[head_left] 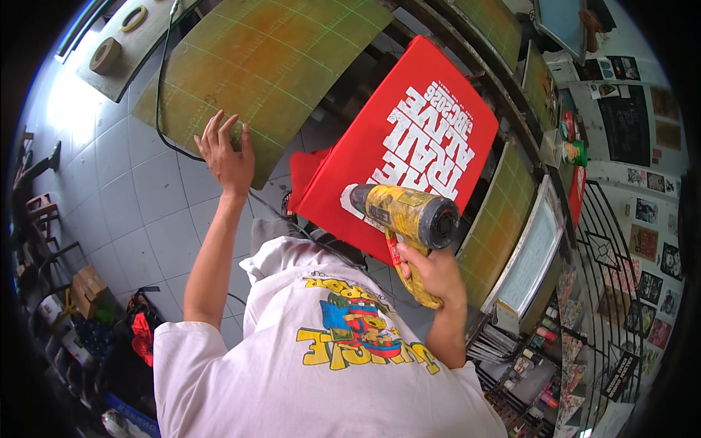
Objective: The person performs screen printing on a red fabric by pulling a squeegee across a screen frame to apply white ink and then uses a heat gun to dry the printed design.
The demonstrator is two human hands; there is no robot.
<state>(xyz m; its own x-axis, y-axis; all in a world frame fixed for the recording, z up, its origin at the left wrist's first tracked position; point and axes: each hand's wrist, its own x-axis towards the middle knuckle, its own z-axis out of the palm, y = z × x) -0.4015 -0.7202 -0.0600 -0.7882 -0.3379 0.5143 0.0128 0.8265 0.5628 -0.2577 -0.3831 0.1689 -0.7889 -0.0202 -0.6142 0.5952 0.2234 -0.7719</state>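
Observation:
A yellow heat gun (398,208) with a dark nozzle is gripped in my right hand (434,274), the fingers wrapped round its handle. Its nozzle points left, over the lower part of a red T-shirt (350,179) with big white lettering. The shirt is stretched flat over a board, and a loose red fold hangs at its left side. My left hand (228,153) holds nothing; its fingers are spread at the lower corner of a greenish board (270,66) marked with grid lines. Whether the palm touches that board I cannot tell.
A black cable (162,95) runs over the gridded board's left edge. Tape rolls (106,56) rest on a board at the upper left. Another gridded board (499,226) and a framed screen (527,244) stand on the right. A cardboard box (89,290) sits at the lower left.

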